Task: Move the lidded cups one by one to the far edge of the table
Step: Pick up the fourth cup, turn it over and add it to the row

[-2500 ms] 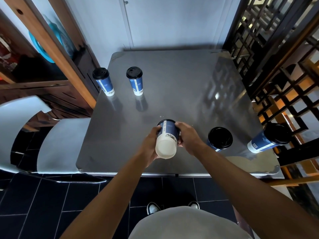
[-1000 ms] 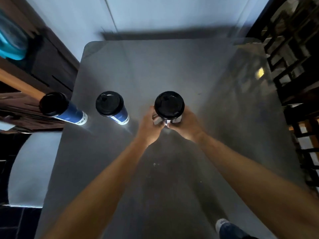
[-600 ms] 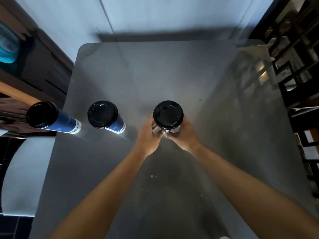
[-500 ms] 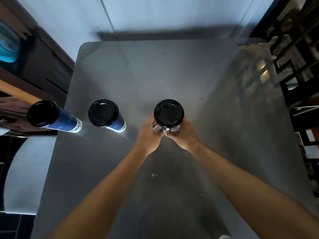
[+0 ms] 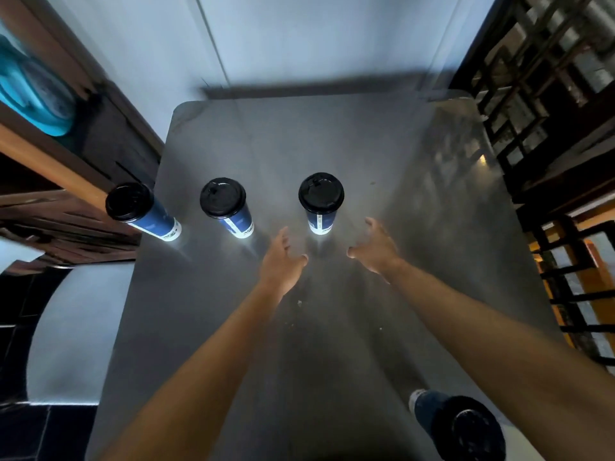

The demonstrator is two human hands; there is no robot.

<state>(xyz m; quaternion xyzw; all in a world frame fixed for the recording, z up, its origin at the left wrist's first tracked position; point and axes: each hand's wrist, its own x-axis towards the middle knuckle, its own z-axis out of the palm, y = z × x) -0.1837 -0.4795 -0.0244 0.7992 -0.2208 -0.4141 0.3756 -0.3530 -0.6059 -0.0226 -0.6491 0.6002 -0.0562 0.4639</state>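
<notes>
Both hands are held with fingers spread, empty: the left hand (image 5: pixel 279 261) and right hand (image 5: pixel 374 249) flank a lidded cup (image 5: pixel 320 202) without touching it. Three blue cups with black lids are seen upright in a row across the steel table (image 5: pixel 332 134); the middle cup (image 5: pixel 226 206) and leftmost cup (image 5: pixel 141 211) complete it. A fourth cup (image 5: pixel 457 424) is seen at the near right edge.

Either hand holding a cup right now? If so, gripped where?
Nothing is held. The left hand and right hand are both open, apart from the third cup, which stands alone on the table.
</notes>
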